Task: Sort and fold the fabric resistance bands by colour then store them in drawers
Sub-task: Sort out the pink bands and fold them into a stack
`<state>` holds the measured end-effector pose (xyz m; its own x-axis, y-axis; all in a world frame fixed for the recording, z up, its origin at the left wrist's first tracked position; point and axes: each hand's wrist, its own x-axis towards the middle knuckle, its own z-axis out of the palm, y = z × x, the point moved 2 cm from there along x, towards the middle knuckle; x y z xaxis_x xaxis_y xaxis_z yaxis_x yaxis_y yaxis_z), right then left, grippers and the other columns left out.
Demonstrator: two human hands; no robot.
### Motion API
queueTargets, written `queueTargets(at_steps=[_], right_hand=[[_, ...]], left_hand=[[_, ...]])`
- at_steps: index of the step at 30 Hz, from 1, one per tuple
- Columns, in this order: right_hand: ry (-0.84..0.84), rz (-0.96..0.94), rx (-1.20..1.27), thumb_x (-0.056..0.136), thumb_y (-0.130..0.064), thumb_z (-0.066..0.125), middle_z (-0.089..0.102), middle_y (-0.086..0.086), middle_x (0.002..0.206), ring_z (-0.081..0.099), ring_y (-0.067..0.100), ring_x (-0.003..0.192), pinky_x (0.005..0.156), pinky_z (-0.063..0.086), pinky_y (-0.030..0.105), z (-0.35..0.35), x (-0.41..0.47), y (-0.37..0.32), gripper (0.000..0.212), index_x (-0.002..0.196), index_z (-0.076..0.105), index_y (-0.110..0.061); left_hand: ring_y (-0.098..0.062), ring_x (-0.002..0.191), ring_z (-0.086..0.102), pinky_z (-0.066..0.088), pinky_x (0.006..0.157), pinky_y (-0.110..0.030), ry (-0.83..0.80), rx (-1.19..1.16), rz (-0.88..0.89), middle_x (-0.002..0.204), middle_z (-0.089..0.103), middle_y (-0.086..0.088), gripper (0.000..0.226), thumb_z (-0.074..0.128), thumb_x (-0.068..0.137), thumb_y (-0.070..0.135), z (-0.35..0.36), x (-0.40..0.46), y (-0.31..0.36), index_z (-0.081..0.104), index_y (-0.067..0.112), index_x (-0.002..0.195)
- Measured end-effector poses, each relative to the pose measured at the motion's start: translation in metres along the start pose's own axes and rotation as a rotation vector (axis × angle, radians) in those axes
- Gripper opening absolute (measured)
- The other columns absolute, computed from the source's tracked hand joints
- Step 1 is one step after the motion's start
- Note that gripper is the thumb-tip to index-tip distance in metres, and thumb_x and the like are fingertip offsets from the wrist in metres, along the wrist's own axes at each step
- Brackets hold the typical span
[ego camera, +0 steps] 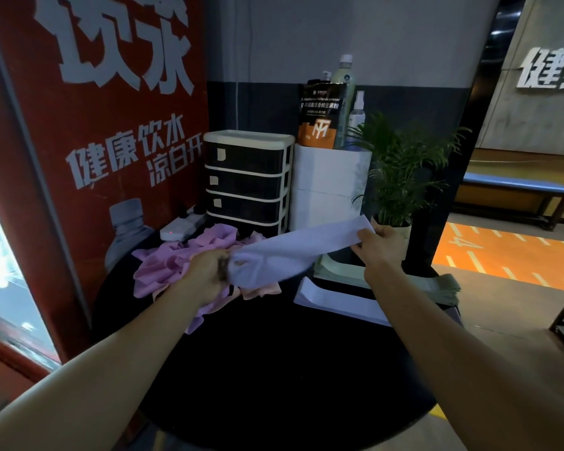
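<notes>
Nearest to the camera is the round black counter (274, 369), with both bare forearms reaching over it. The left hand (209, 271) is clenched around one end of a pale lilac fabric resistance band (293, 252). The right hand (376, 244) pinches the other end between thumb and fingers, so the band is stretched in the air between the two grips, above the far part of the counter. Under the left hand lies a loose heap of pink and purple fabric bands (176, 262), not yet sorted. The black plastic drawer unit with white frame (246, 180) stands just behind the heap, with all its drawers closed. To fold well, I think the band should be kept flat and without twist, then the two ends brought together evenly before laying it down apart from the heap.
</notes>
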<state>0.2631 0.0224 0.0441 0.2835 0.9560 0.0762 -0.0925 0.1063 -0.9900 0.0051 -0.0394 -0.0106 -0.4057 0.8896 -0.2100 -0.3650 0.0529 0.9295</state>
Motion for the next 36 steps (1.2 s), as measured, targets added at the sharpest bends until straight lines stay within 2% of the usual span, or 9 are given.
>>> queueTargets(at_steps=[2,6,11,14,18,23,26,33,36], right_hand=[[0.028,-0.003,-0.018,0.087,0.006,0.048,0.058,0.030,0.117,0.054,0.044,0.110,0.089,0.052,0.046,-0.003,0.005,0.005,0.014,0.090,0.059,0.015],[0.028,-0.021,-0.190,0.080,0.005,0.054,0.054,0.009,0.067,0.060,0.035,0.082,0.079,0.054,0.046,-0.008,0.011,0.011,0.011,0.085,0.059,-0.004],[0.021,0.013,-0.267,0.086,-0.003,0.057,0.059,0.005,0.072,0.058,0.021,0.070,0.070,0.053,0.029,-0.016,0.012,0.021,0.011,0.087,0.067,-0.007],[0.011,0.023,-0.306,0.084,-0.004,0.060,0.051,0.001,0.058,0.045,0.012,0.055,0.047,0.041,0.013,-0.022,0.011,0.021,0.012,0.072,0.063,-0.007],[-0.033,0.067,-0.301,0.079,0.003,0.052,0.035,0.008,0.055,0.026,0.015,0.053,0.049,0.024,0.026,-0.029,0.008,0.021,0.034,0.050,0.041,-0.010],[-0.163,-0.022,-0.370,0.086,-0.003,0.059,0.059,0.010,0.082,0.049,0.021,0.075,0.068,0.037,0.028,-0.038,0.004,0.023,0.016,0.098,0.069,-0.004],[-0.170,-0.078,-0.459,0.090,-0.010,0.057,0.056,0.011,0.078,0.048,0.023,0.078,0.069,0.036,0.028,-0.041,0.007,0.024,0.014,0.095,0.066,-0.001],[-0.432,-0.301,-0.543,0.092,-0.009,0.053,0.045,-0.001,0.062,0.039,0.010,0.058,0.054,0.033,0.021,-0.028,-0.007,-0.002,0.012,0.081,0.056,-0.009],[-0.537,-0.415,-0.557,0.090,-0.007,0.056,0.036,-0.003,0.057,0.031,0.008,0.054,0.047,0.026,0.014,-0.016,-0.014,-0.013,0.029,0.063,0.046,-0.013]], left_hand=[[-0.013,0.051,0.049,0.039,0.045,-0.020,0.043,0.086,0.003,0.066,0.055,-0.005,0.022,0.046,0.089,0.005,-0.004,-0.003,0.003,0.064,0.009,0.076],[-0.009,0.053,0.053,0.044,0.049,-0.019,-0.149,0.135,0.064,0.060,0.058,-0.001,0.017,0.053,0.089,0.004,0.000,-0.014,0.008,0.062,0.011,0.076],[-0.022,0.093,0.053,0.045,0.082,-0.031,-0.427,0.411,0.060,0.101,0.050,-0.011,0.043,0.072,0.061,-0.009,-0.005,-0.018,0.005,0.065,0.015,0.096],[-0.025,0.095,0.047,0.041,0.080,-0.037,-0.386,0.638,0.070,0.106,0.048,-0.013,0.049,0.059,0.065,-0.017,-0.011,-0.015,0.001,0.063,0.019,0.098],[-0.017,0.086,0.060,0.050,0.070,-0.020,-0.331,0.570,0.093,0.104,0.060,-0.009,0.036,0.050,0.080,-0.020,-0.006,-0.017,0.001,0.058,0.009,0.100],[-0.017,0.077,0.053,0.045,0.065,-0.024,-0.178,0.489,0.099,0.093,0.059,-0.014,0.012,0.048,0.093,0.001,-0.009,-0.014,0.002,0.060,0.002,0.092],[-0.019,0.076,0.052,0.045,0.064,-0.028,-0.107,0.434,0.050,0.087,0.058,-0.013,0.014,0.048,0.091,0.003,-0.013,-0.015,0.005,0.063,0.003,0.089],[-0.014,0.103,0.054,0.039,0.083,-0.027,-0.304,0.729,0.036,0.110,0.063,0.001,0.017,0.056,0.090,0.012,-0.001,-0.024,0.006,0.068,0.013,0.103],[-0.010,0.102,0.055,0.042,0.077,-0.020,-0.393,0.776,0.093,0.113,0.062,0.003,0.016,0.059,0.090,0.016,0.020,-0.037,0.010,0.065,0.016,0.105]])
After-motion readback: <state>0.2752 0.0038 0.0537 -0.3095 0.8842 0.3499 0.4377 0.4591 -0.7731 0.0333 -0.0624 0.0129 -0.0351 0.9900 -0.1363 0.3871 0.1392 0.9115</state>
